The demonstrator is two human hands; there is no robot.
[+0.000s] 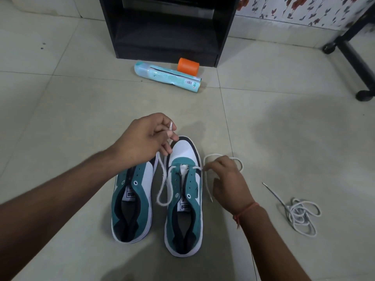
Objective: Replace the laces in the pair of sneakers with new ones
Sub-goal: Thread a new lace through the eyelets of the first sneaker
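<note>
Pinching white lace (165, 186) ends above right-hand sneaker (183, 201) | left hand (145, 138) fingers curled on one end | right hand (227, 179) fingers gripping other beside sneaker

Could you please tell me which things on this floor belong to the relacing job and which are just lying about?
Job: right sneaker, left sneaker, white lace held by both hands, spare lace.
Lying about: spray can, orange roll, black cabinet.
</note>
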